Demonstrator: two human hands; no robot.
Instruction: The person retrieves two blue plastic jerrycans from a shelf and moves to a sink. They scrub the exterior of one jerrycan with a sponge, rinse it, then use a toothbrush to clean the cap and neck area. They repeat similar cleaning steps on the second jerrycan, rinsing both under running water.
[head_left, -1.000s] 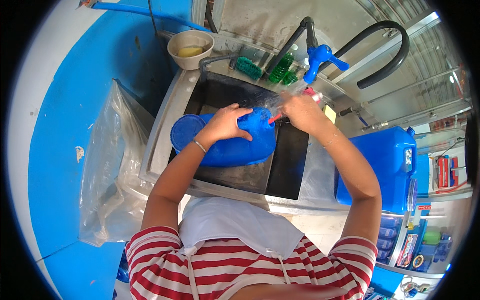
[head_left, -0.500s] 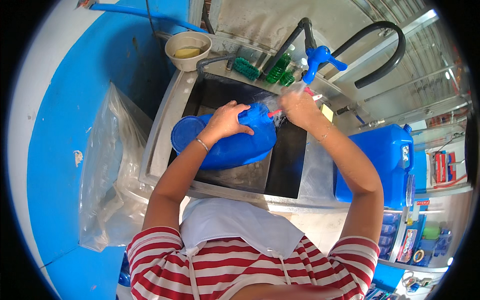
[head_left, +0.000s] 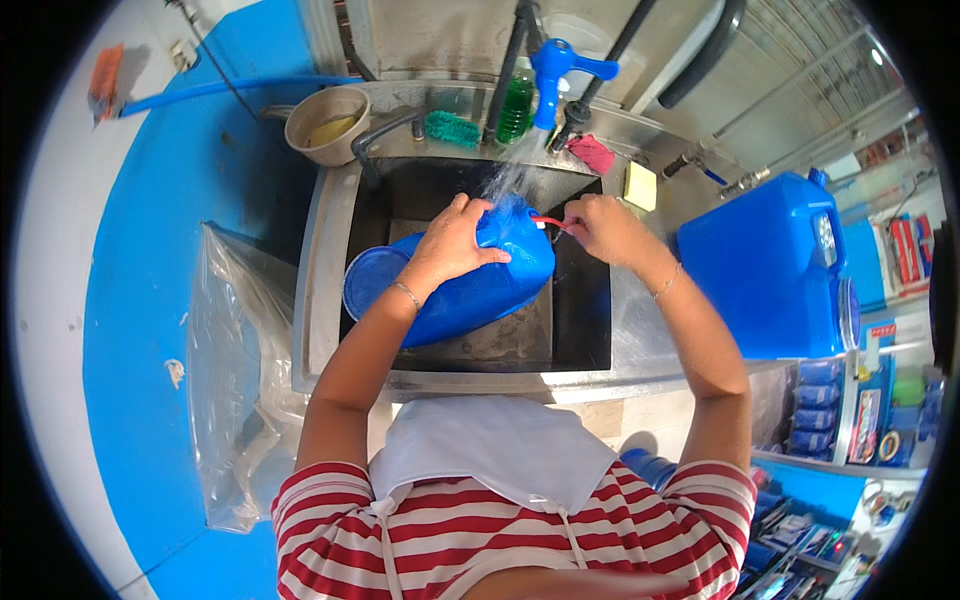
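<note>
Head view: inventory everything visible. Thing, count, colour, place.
Rectangular metal sink: 1, grey, centre
Lying plastic jug: 1, blue, in sink
Thin tool: 1, red, at jug's opening
Lever tap: 1, blue, above sink, running
Bristled brush: 1, green, behind sink
Tall bottle: 1, green, behind sink
Crumpled cloth: 1, pink, behind sink
Rectangular sponge: 1, pale yellow, right of cloth
Round bowl: 1, beige, left of brush
Plastic sheeting: 1, clear, left
Second plastic jug: 1, blue, right of sink
Curved hose: 1, black, upper right
Shelved packs: several, blue, lower right
Tied fabric piece: 1, white, lower centre
Striped shirt: 1, red and white, bottom
Left hand: 1, bare, on lying jug
Right hand: 1, bare, holding tool
</note>
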